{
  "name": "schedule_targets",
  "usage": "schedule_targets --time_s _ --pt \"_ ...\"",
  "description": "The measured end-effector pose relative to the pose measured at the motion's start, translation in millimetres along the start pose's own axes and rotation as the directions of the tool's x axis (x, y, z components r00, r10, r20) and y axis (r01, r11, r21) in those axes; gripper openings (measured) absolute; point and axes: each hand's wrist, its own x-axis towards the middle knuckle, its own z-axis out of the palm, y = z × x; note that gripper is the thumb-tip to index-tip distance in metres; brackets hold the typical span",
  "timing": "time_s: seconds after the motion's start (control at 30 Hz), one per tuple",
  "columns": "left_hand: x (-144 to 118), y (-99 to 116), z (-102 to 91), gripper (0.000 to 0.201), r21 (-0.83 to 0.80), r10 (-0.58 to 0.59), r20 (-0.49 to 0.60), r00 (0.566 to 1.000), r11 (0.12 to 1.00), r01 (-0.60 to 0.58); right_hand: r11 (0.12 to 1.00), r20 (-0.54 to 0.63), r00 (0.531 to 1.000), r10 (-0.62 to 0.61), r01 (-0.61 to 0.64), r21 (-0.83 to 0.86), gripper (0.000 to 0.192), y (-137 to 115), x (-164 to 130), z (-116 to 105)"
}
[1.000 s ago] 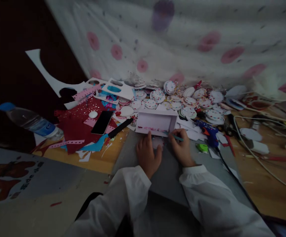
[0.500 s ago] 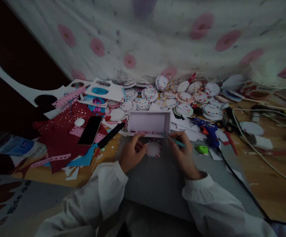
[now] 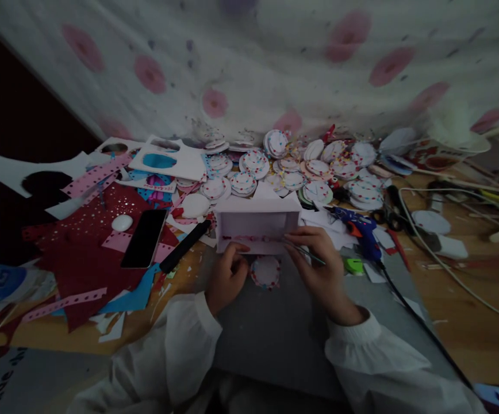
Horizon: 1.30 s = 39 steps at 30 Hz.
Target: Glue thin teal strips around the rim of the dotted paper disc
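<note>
In the middle of the head view a shallow white box (image 3: 258, 206) lies open toward me, with small pink and red bits along its lower inner side. My left hand (image 3: 227, 279) is closed at the box's lower left rim, index finger over the edge. In my right hand (image 3: 325, 276) is a thin teal stick-like tool (image 3: 316, 258), pinched between thumb and fingers; its tip is hidden at the box's lower right corner. Just below the box, a round white disc (image 3: 265, 272) edged with small red and blue dots rests on the grey mat (image 3: 275, 339).
Stacks of dotted white discs (image 3: 253, 165) line the back. To the left lie a phone (image 3: 144, 238), a black stick (image 3: 184, 246), red sheet (image 3: 77, 253) and paper scraps. At right are a blue glue gun (image 3: 364, 230), its black cord, a green object (image 3: 353, 265) and scissors (image 3: 398, 213).
The view has shifted slightly. The box appears tilted more, its upper side showing. My left index finger is now over its rim, and my right hand's fingers reach further into its right corner.
</note>
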Motion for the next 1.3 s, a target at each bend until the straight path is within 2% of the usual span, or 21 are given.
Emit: schedule_targets --time_s 0.07,0.13,0.33,0.5,0.7,1.0,1.13,1.3 --pt "0 1 0.0 0.021 -0.011 -0.003 -0.003 1.0 1.0 0.003 0.999 0.043 0.998 -0.043 0.044 -0.019 0.014 -1 6 6" --pt "0 1 -0.2 0.022 -0.016 -0.002 0.0 1.0 1.0 0.002 0.998 0.054 0.998 -0.029 0.032 -0.045 0.012 0 7 13" --pt "-1 1 -1.6 0.025 -0.024 -0.003 0.003 1.0 1.0 0.003 0.993 -0.092 0.991 0.098 -0.104 -0.059 0.013 11 -9 28" --pt "0 0 -2.2 0.027 -0.03 -0.018 0.015 1.0 0.999 0.018 0.988 -0.173 0.983 0.065 -0.088 -0.129 0.019 18 -12 26" --pt "0 2 -2.1 0.023 -0.067 -0.022 0.018 1.0 0.997 0.023 0.947 -0.053 0.995 -0.09 0.069 -0.313 0.02 19 -6 24" --pt "2 4 -2.3 0.023 -0.102 -0.033 0.019 0.999 0.994 0.034 0.927 0.049 0.996 -0.074 0.086 -0.366 0.015 22 -9 27" --pt "1 4 -2.7 0.022 -0.087 -0.045 0.019 0.999 0.995 0.046 0.9 0.043 0.994 -0.101 0.11 -0.423 0.014 22 -8 26" --pt "1 5 -2.8 0.022 -0.085 -0.035 0.021 0.999 0.996 0.037 0.9 -0.004 0.99 -0.14 0.126 -0.418 0.02 21 -6 24"
